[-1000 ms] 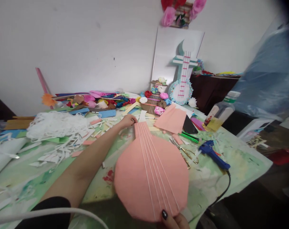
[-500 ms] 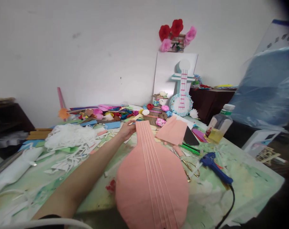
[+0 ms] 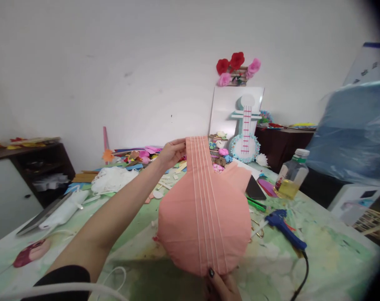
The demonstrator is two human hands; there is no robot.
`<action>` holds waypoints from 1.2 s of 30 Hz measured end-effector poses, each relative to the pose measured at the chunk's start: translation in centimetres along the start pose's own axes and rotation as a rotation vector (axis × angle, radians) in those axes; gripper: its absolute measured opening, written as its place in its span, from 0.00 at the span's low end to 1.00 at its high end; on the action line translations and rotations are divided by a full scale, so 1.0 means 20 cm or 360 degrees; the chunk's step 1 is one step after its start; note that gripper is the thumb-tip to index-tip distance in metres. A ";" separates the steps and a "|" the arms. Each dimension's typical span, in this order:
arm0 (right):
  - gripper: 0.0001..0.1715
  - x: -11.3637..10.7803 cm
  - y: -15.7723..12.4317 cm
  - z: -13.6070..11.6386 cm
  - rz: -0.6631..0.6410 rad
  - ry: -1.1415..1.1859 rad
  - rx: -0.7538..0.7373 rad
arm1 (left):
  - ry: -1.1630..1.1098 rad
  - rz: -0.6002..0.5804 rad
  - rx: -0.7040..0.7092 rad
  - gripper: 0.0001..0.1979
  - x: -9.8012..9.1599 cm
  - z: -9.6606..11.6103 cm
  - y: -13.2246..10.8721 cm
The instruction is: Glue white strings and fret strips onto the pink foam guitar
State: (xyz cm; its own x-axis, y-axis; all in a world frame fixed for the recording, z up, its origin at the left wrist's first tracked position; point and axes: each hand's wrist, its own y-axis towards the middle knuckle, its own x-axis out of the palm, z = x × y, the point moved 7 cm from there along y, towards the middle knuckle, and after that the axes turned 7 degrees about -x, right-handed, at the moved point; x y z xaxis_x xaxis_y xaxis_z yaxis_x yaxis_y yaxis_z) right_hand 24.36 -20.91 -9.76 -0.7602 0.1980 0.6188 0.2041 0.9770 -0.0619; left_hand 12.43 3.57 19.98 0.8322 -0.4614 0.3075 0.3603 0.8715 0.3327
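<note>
A pink handmade lute-shaped instrument (image 3: 183, 209) with a round body, a short neck and several white strings stands tilted up before me. My left hand (image 3: 173, 151) grips the top of its neck from the left side, fingers closed around the edge. At the bottom rim of the body my right hand (image 3: 223, 286) pinches the edge near the string ends, its dark-nailed thumb on the front. The fingers behind the body are hidden. Right of the body lie a blue glue gun (image 3: 285, 230) and gold-handled scissors (image 3: 258, 230), partly covered.
A bottle of yellow liquid (image 3: 290, 175) stands at the right, near a black phone (image 3: 255, 189) and a green cutter (image 3: 255, 203). Shredded white paper (image 3: 113, 179) lies left. A white-and-blue paper instrument (image 3: 244, 144) leans at the back. The glue gun's cord (image 3: 304, 271) hangs off the front.
The pink instrument has been raised and tilted more upright, its lower edge now in view. My right hand has come into sight at its bottom. The view has shifted left and up.
</note>
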 end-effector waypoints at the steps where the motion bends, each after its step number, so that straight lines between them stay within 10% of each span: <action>1: 0.30 0.03 0.02 -0.01 -0.0089 -0.0022 -0.0002 | -0.0011 0.0007 0.0040 0.13 0.02 0.06 -0.01; 15: 0.29 0.27 0.01 -0.19 -0.0463 -0.0127 -0.0175 | 0.0267 -0.0103 0.0313 0.11 0.16 0.45 -0.15; 36: 0.26 0.26 0.06 -0.21 -0.0387 -0.0109 -0.0186 | -0.0019 -0.0083 0.0389 0.09 0.23 0.47 -0.22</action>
State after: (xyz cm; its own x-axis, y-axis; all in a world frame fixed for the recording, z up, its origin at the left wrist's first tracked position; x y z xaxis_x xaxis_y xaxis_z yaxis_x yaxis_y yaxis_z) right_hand 23.24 -18.95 -3.29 -0.8346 -0.0327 0.5499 0.0770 0.9815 0.1752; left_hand 10.61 -3.96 28.30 0.8094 -0.5081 0.2943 0.2889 0.7809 0.5538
